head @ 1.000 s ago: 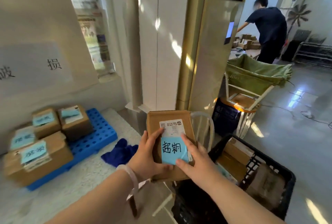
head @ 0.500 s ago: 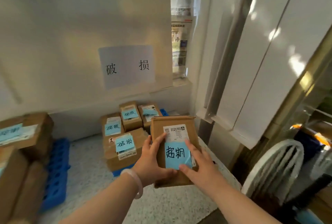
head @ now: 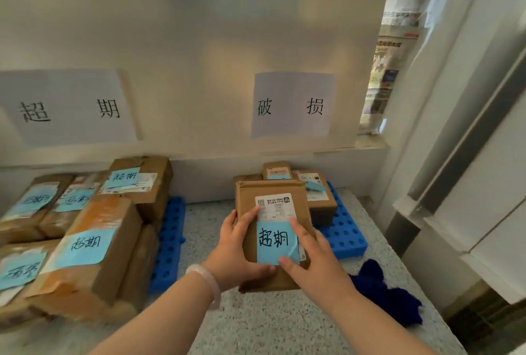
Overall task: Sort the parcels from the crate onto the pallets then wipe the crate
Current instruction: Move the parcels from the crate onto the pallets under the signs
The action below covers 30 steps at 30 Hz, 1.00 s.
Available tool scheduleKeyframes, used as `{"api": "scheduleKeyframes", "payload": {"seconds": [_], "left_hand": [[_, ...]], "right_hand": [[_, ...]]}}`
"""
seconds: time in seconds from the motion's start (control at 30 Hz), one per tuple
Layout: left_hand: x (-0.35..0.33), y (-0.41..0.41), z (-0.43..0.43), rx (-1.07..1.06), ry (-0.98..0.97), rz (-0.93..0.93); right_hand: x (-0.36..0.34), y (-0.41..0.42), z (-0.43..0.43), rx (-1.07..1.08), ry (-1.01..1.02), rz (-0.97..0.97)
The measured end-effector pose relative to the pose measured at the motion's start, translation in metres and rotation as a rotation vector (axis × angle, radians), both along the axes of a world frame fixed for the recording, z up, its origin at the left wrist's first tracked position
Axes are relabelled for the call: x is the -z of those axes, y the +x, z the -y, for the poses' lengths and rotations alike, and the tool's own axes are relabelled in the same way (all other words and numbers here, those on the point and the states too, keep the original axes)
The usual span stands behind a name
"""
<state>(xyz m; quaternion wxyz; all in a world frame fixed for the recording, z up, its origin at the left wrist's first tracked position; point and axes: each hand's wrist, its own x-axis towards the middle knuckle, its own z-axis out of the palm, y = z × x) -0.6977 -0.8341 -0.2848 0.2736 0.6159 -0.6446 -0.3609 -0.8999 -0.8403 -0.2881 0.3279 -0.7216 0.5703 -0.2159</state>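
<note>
You're holding the parcel up in front of you w/ both hands. L hand grips its left edge, one finger lying up the front face, thumb tucked along the bottom. R hand grips the right side the same way, thumb tip on the lower edge of the blue note, index resting by the note's top right corner. I can't see the fingers behind the box.

The note is stuck on the parcel's front, handwritten 超期, just under a white shipping label.

Straight past your grip, partly hidden by the parcel, is the R pallet, blue, w/ a few small boxes on it. Above it on the wall is a sign reading 破损.

Off to the left of your grip, well apart, is the L pallet, loaded w/ a stack of boxes carrying blue notes; most are too blurred to read. The wall sign above them reads 超期, same as your note.

Down and right of your R hand, a dark blue cloth lies crumpled on the speckled floor, near the R pallet's front corner. There's a pale bracelet on your L wrist.
</note>
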Motion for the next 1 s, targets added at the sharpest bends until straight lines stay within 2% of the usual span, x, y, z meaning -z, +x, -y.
{"api": "scheduleKeyframes", "payload": {"seconds": [0.37, 0.53, 0.63, 0.77, 1.0], "left_hand": [[-0.02, 0.066, -0.057, -0.323, -0.047, -0.003], [-0.04, 0.101, -0.078, -0.44, -0.093, 0.064], [-0.061, 0.132, -0.081, -0.467, -0.168, 0.106], [-0.08, 0.188, -0.082, -0.456, -0.252, 0.054], [-0.096, 0.312, -0.096, -0.461, -0.238, 0.002]], "right_hand": [[-0.011, 0.082, -0.001, -0.277, -0.064, 0.012], [-0.028, 0.122, -0.005, -0.357, -0.131, 0.045], [-0.05, 0.153, -0.003, -0.392, -0.213, 0.076], [-0.079, 0.202, -0.001, -0.42, -0.268, 0.058], [-0.095, 0.327, -0.018, -0.421, -0.259, 0.061]]}}
